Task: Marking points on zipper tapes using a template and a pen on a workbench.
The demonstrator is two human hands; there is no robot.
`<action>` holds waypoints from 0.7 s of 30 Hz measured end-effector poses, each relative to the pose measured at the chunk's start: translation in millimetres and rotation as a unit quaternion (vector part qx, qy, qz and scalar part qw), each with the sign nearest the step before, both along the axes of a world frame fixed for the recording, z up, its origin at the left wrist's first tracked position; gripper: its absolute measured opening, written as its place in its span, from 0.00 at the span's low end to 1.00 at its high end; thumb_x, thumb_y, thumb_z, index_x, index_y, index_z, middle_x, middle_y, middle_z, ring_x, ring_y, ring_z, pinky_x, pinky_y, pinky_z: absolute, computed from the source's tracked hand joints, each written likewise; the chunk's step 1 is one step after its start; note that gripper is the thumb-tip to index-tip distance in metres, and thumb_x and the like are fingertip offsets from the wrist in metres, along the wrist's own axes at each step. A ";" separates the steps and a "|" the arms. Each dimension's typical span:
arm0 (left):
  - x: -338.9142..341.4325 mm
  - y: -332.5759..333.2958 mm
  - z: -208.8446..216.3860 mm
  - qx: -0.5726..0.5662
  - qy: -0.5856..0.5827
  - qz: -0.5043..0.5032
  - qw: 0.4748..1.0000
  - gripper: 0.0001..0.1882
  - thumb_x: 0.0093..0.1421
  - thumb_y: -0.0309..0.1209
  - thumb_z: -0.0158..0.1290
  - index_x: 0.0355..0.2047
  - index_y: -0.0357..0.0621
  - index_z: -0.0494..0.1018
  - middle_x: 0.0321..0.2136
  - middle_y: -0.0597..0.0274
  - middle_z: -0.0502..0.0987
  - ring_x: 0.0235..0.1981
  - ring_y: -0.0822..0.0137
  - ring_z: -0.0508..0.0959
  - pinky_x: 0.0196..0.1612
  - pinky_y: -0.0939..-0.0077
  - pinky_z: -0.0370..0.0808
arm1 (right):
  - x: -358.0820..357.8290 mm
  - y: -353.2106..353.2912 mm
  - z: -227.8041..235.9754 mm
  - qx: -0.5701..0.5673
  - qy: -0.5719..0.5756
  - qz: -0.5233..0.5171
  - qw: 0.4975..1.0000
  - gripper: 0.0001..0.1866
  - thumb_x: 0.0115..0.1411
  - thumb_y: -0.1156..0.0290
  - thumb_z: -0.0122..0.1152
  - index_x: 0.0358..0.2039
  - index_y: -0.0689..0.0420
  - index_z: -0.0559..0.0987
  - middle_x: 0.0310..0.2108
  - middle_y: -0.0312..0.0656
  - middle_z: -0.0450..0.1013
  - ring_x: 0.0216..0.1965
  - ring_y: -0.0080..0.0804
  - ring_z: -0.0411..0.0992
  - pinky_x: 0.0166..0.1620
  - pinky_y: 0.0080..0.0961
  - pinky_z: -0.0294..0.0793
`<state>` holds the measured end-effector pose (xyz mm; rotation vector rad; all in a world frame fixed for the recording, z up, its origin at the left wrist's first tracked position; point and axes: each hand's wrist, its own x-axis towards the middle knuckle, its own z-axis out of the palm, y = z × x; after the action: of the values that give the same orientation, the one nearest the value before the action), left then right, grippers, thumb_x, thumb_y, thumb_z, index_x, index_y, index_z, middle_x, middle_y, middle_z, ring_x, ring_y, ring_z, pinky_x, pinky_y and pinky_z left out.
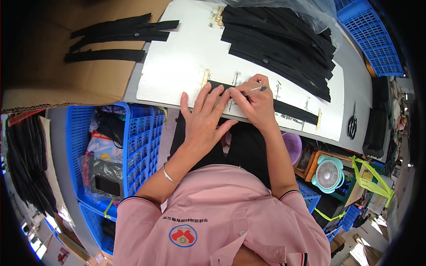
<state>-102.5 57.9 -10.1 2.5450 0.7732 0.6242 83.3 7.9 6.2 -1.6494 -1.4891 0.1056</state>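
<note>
A black fabric strip [295,111] lies lengthwise along the near edge of a white board [177,57] that carries pen marks. Flat on the strip's left part rests my left hand [205,108], its fingers spread and the thumb apart. My right hand [257,103] is closed around a pen [256,90], its tip down at the strip beside my left fingertips; the tip itself is hidden. Small tan stop pieces stand by the strip's ends, one at the left [206,76] and one at the right [319,119].
A pile of black strips [279,48] covers the board's far right. More strips [106,55] lie on cardboard [88,84] at left. Scissors [352,126] rest on the grey table at right. Blue baskets [126,150] stand below left; a small fan [328,174] sits below right.
</note>
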 end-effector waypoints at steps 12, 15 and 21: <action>-10.2 136.4 6.4 0.133 -0.062 0.107 0.983 0.25 0.63 0.19 0.53 0.61 0.49 0.77 0.62 0.56 0.75 0.68 0.52 0.69 0.73 0.47 0.55 | -20.7 -92.1 -7.2 -0.049 -0.156 -0.212 0.963 0.23 0.62 0.79 0.68 0.59 0.56 0.78 0.50 0.45 0.81 0.55 0.40 0.78 0.67 0.46 0.64; -22.8 189.5 0.9 0.185 -0.007 0.148 0.971 0.26 0.63 0.17 0.51 0.61 0.49 0.77 0.62 0.56 0.75 0.69 0.52 0.67 0.74 0.48 0.54 | -6.5 -86.0 -1.8 -0.101 -0.154 -0.178 0.967 0.26 0.63 0.81 0.66 0.62 0.54 0.75 0.57 0.46 0.78 0.64 0.45 0.73 0.72 0.52 0.58; -22.0 232.1 -9.2 0.209 0.052 0.218 0.952 0.18 0.65 0.23 0.55 0.54 0.48 0.82 0.59 0.59 0.79 0.69 0.53 0.67 0.73 0.45 0.53 | 59.3 -44.6 12.4 -0.141 -0.102 -0.155 0.973 0.18 0.71 0.75 0.58 0.60 0.52 0.77 0.60 0.49 0.76 0.66 0.48 0.71 0.74 0.49 0.56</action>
<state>-124.5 290.1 -19.3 2.8172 1.3926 0.8749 142.6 -36.7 18.7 -2.1589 -1.3932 -0.0281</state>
